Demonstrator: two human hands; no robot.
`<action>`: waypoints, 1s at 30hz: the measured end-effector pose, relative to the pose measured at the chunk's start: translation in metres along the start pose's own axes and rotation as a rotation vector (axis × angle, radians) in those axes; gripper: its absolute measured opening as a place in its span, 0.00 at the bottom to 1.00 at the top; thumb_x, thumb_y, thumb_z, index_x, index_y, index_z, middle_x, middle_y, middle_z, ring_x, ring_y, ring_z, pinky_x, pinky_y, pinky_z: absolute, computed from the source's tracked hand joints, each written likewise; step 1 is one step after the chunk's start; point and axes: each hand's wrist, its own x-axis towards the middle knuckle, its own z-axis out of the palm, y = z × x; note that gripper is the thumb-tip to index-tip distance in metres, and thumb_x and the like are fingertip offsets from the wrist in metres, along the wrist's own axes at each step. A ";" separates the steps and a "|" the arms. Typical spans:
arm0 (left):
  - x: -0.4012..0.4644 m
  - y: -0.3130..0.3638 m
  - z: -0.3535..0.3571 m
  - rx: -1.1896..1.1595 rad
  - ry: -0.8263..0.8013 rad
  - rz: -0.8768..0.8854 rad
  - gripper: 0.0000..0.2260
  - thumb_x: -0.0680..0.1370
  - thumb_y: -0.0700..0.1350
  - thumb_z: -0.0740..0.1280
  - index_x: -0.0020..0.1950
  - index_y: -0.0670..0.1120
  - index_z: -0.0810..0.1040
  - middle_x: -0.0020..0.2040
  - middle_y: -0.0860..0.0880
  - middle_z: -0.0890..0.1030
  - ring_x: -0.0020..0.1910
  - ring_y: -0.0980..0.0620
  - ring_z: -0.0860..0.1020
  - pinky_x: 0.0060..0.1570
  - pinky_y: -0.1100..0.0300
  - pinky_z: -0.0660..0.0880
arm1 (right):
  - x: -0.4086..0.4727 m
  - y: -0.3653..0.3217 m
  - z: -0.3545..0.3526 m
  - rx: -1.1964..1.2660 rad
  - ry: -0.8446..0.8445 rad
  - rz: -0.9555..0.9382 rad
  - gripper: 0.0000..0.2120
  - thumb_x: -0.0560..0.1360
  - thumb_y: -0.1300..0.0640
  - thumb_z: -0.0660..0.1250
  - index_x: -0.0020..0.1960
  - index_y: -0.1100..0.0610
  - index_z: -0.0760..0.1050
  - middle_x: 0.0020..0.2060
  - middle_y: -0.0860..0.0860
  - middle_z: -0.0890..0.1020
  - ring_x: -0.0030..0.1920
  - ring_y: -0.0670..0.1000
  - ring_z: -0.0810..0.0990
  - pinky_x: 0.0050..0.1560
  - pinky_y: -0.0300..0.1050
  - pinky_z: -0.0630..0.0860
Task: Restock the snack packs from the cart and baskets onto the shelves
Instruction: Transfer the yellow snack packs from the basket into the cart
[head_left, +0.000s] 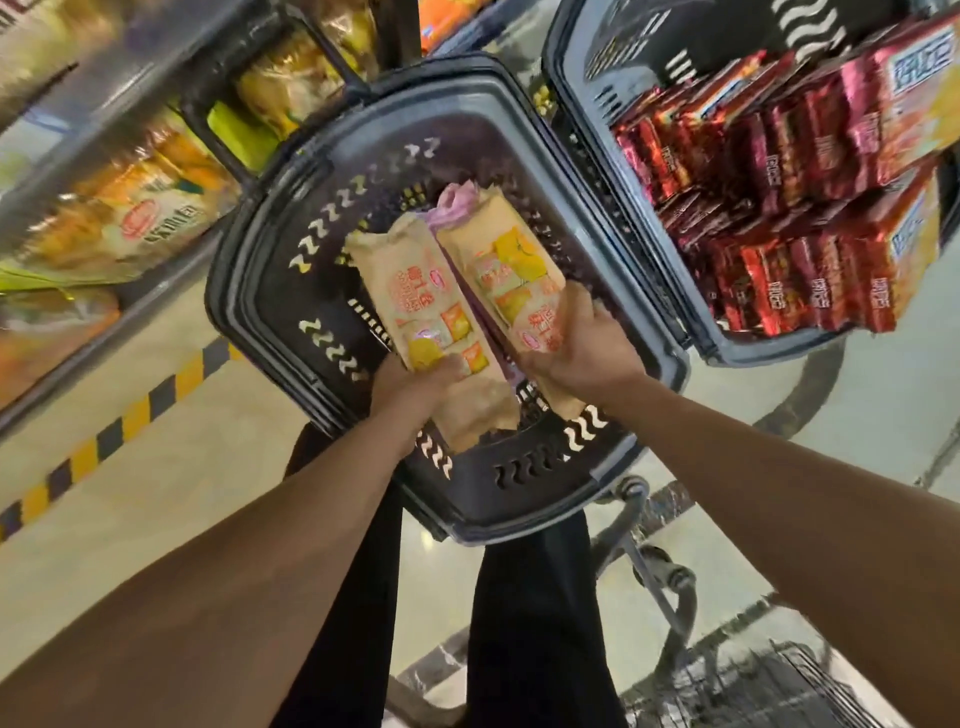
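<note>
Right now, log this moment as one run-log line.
left hand: grips tan snack pack | right hand: grips second tan pack | both over dark basket | red packs in neighbouring basket

A pale, glossy tiled floor (171, 457) fills the near ground, catching soft reflections of overhead light. A yellow-and-black hazard stripe (124, 415) runs diagonally across it on the left, beside the foot of the store shelving (67, 171), whose grey metal edges slant up toward the far left. On the right the floor looks greyer and shinier, with a darker tile band (670, 499) crossing it.
</note>
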 end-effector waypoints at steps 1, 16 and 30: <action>0.006 -0.002 0.004 0.026 0.016 0.018 0.22 0.72 0.50 0.80 0.63 0.49 0.81 0.55 0.51 0.85 0.52 0.51 0.84 0.59 0.51 0.81 | 0.006 0.003 0.004 -0.015 0.011 -0.005 0.39 0.70 0.42 0.77 0.70 0.52 0.58 0.64 0.58 0.74 0.62 0.63 0.76 0.61 0.61 0.77; 0.018 0.004 0.022 0.395 0.043 0.143 0.39 0.73 0.53 0.78 0.76 0.45 0.59 0.66 0.47 0.76 0.62 0.44 0.77 0.61 0.54 0.74 | 0.025 0.001 0.021 -0.170 0.037 0.014 0.54 0.75 0.36 0.70 0.83 0.55 0.39 0.80 0.60 0.58 0.78 0.63 0.61 0.76 0.63 0.64; -0.153 0.070 -0.043 1.215 0.215 0.606 0.37 0.80 0.66 0.59 0.83 0.50 0.51 0.82 0.40 0.55 0.79 0.34 0.58 0.73 0.34 0.61 | -0.139 -0.029 -0.048 -0.193 0.213 -0.146 0.36 0.80 0.42 0.61 0.82 0.56 0.56 0.81 0.58 0.59 0.80 0.65 0.56 0.77 0.65 0.58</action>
